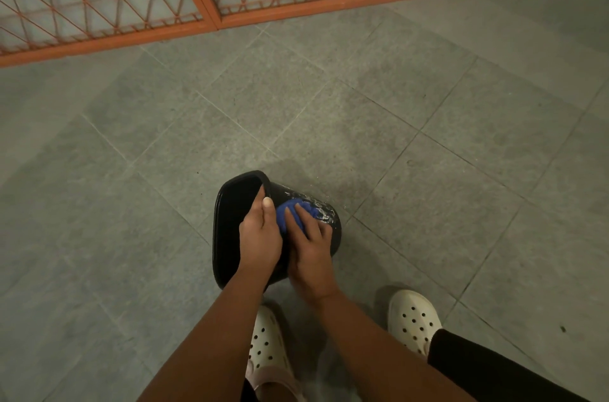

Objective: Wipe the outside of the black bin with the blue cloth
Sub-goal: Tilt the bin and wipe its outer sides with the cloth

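A black bin (230,223) lies tilted on the grey tiled floor, its open mouth facing left and its base to the right. White soapy streaks cover its upper side near the base. My left hand (260,233) grips the bin's rim, thumb over the edge. The blue cloth (290,212) is bunched on the bin's outer wall, and my right hand (311,246) presses down on it with fingers spread over the cloth. Part of the cloth is hidden under that hand.
My feet in white perforated clogs (413,321) stand just behind the bin, one under my left forearm. An orange metal lattice gate (211,9) runs across the far edge. Grey tiles (395,105) stretch between the bin and the gate.
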{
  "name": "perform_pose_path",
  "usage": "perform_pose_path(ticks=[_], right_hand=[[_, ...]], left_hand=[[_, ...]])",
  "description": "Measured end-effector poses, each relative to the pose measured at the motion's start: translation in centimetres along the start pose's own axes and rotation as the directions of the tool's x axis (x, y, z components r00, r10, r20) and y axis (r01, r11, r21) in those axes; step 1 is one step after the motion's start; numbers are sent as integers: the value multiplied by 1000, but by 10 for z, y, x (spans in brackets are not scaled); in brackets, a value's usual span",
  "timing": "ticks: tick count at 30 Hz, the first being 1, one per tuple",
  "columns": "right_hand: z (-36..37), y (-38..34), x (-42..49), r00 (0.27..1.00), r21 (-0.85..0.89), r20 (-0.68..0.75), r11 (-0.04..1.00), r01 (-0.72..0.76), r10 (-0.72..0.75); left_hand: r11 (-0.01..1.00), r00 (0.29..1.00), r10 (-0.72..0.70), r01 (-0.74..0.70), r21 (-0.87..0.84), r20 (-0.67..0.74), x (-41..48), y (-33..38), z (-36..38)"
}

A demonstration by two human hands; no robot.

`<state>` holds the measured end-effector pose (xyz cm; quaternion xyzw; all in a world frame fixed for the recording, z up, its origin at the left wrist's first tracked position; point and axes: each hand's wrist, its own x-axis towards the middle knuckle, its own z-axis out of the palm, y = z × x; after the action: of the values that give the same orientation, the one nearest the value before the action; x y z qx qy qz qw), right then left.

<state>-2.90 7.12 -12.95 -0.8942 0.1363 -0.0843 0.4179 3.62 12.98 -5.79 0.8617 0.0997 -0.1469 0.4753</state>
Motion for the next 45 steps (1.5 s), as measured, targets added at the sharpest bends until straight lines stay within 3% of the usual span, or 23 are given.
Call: perform_pose_path(ticks=[3,9,16,21,28,32,35,45], right_hand=[[4,6,-16,996,-27,6,995,-93,93],[4,-10,3,998,115,60,993,-30,23],[-8,0,8,978,129,73,971,-202,194],[-3,-7,13,993,144,94,986,-84,71],[-6,5,7,968,116,130,966,-229,214],[3,-2,1,990,94,111,991,-94,83],[1,-1,14,986,52,135,993,-105,97],[1,-1,13,977,-25,102,982,-185,186]], left_hand=[[998,999,41,-40,42,-29,-2,0,0],[995,997,67,-63,78,-44,0,-8,-5],[986,996,94,-92,139,-5,-2,-7,0],[980,997,78,-75,185,-13,1,-4,-2],[952,986,142,-159,262,84,-1,4,-3],[956,987,152,-160,247,49,4,2,-3],[939,983,180,-181,291,30,9,1,-6],[850,913,321,-395,349,253,-12,-20,-24]])
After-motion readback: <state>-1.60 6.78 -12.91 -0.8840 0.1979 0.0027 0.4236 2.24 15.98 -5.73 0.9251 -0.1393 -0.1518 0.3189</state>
